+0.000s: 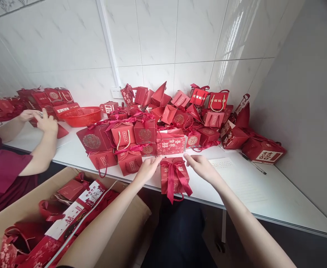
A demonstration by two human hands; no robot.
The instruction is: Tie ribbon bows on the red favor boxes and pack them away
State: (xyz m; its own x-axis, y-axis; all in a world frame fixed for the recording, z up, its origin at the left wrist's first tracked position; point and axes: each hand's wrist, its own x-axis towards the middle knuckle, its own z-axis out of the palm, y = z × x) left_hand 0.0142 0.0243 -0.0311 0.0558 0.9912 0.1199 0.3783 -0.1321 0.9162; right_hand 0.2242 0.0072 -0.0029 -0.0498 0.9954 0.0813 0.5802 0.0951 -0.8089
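Box, red and tied with a ribbon bow (177, 181), sits at the near edge of the white table (286, 195), between the person's two hands, its ribbon tails hanging down its front. The left hand (151, 166) is at its far left corner and the right hand (197, 164) at its far right, both with fingers bent and tips turned inward; whether either grips the box or only lies beside it, I cannot tell. Just behind stands a floral-printed red box (171, 145), close to the fingertips. Beyond it, a heap of red gift boxes (145, 134) spreads toward the tiled wall (158, 33). A sheet of paper (237, 180) lies to the right, with a pen (253, 163) near it. On the left are a red plastic basket (81, 116) and a co-worker's hands (46, 123), raised close together above the table. Below the table edge, an open carton (137, 214) contains more red packaging (71, 190).
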